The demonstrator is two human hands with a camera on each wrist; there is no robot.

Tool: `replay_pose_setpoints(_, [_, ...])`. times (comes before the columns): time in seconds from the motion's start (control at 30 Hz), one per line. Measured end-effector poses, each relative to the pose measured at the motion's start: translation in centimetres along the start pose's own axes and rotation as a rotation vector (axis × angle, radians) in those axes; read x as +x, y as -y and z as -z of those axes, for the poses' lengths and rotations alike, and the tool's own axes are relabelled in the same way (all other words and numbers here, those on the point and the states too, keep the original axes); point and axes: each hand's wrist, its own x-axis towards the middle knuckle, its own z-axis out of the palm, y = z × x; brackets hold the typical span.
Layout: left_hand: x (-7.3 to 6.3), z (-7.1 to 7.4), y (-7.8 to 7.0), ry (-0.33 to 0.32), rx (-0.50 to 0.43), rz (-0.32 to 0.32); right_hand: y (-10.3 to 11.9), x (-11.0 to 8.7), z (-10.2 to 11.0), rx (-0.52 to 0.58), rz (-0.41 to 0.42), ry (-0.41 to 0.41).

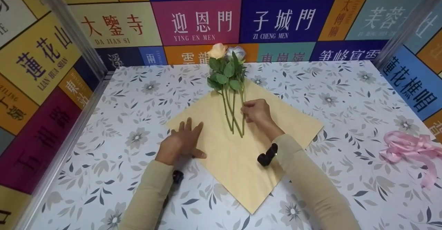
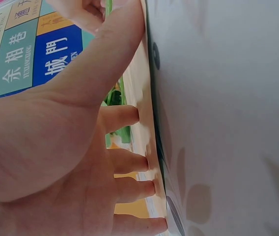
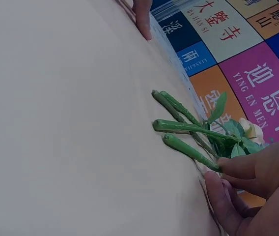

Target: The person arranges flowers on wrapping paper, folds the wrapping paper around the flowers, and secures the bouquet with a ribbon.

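A square sheet of tan wrapping paper [image 1: 248, 174] lies cornerwise on the table. On its far part rest several long-stemmed roses, with a peach bloom [image 1: 218, 51] and a pale bluish bloom [image 1: 236, 53] at the far end and bare stems [image 1: 228, 114] toward me. My right hand [image 1: 259, 112] pinches the rightmost stem [image 3: 188, 149] between thumb and fingers; other stem ends lie beside it in the right wrist view. With fingers spread, my left hand [image 1: 183, 142] rests at the paper's left edge, fingertips [image 2: 144, 164] down on it.
Loops of pink ribbon [image 1: 411, 147] lie at the right of the table. A white floral cloth [image 1: 138, 174] covers the tabletop. Behind and at both sides stand panels [image 1: 197, 22] with coloured blocks of lettering, close to the blooms at the back.
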Motion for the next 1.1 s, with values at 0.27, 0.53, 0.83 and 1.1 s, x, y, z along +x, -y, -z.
replay_pose_setpoints(0.27, [0.03,0.10,-0.15,0.025,0.003,0.007,-0.26,-0.40,-0.09,-0.071,0.048,-0.036])
replay_pose_setpoints(0.53, [-0.09,0.17,-0.13,0.005,0.023,0.000,-0.19,-0.18,0.14,-0.081,0.052,0.018])
replay_pose_setpoints(0.83, [-0.14,0.01,-0.02,-0.013,0.013,-0.010,-0.24,0.11,0.08,-0.172,0.097,0.039])
replay_pose_setpoints(1.1, [-0.16,-0.09,-0.04,-0.033,0.014,-0.005,-0.37,0.31,-0.41,-0.186,0.160,0.031])
